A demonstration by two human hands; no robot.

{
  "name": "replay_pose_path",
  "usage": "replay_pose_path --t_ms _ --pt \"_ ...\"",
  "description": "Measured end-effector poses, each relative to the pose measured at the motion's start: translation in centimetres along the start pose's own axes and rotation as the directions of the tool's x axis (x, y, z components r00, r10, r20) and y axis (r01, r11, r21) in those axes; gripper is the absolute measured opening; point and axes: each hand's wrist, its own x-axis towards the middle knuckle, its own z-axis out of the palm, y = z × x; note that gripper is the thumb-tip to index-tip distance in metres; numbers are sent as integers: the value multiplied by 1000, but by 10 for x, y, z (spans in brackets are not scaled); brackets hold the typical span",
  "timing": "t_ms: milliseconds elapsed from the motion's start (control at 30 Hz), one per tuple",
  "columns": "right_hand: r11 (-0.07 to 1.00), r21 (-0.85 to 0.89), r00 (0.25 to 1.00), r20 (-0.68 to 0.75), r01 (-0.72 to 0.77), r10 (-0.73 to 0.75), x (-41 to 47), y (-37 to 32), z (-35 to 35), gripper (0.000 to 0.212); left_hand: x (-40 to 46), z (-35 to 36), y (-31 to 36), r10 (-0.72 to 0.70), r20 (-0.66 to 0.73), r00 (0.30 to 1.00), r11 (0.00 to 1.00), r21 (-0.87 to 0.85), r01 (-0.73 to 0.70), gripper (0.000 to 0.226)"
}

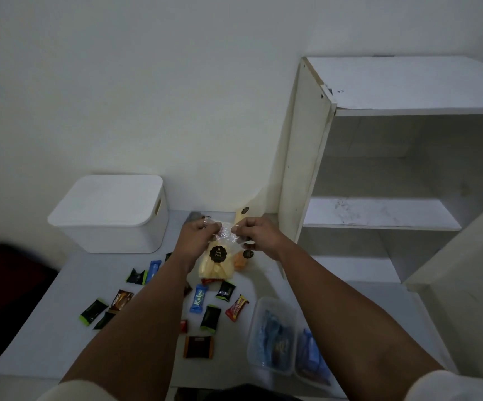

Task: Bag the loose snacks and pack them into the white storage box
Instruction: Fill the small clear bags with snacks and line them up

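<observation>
I had both hands up over the middle of the table (61, 328), working the mouth of a clear snack bag (216, 263). My left hand (197, 235) pinched one side of the crinkled plastic top and my right hand (259, 234) pinched the other, fingers curled tight on the film. I judged I was holding it that way to keep the neck gathered for closing. The bag hung from that grip with its pale yellow snacks settled at the bottom and a dark round sticker (218, 253) facing me.

The white storage box (113, 215) sat at the back left against the wall, well apart from the bag, with its lid on, so nothing could go in until that came off. Small wrapped sweets lay scattered on the table under my forearms, among them a blue one (198, 298) and a red one (237, 308), not yet bagged. A clear plastic tub (273, 334) with blue packets inside stood near my right arm. An orange snack bag (239, 263) lay just beside the one I held. An open white shelf unit (379, 169) stood to the right.
</observation>
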Motion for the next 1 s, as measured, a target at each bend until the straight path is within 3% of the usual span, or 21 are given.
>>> replay_pose_path --t_ms 133,333,533,733,833,1000 --pt "1000 21 999 37 -19 18 -1 1 18 13 -3 -13 -9 -62 21 998 997 -50 63 20" --pt "996 64 998 37 -58 56 -1 7 34 7 -2 -33 -22 -28 -13 1000 996 83 29 19" --pt "999 -1 999 -38 -36 36 4 3 52 10 4 -51 -24 -13 17 1000 996 92 11 23" --pt "999 31 993 -115 -37 41 3 -5 66 7 12 -80 -19 -34 100 994 999 -32 38 20" --pt "999 -11 989 -146 -33 31 6 -11 88 17 16 -90 -18 -1 157 988 1000 -5 2 22" --pt "998 -36 980 -190 47 -53 9 -12 125 13 15 -110 -21 29 203 979 999 26 -35 25"
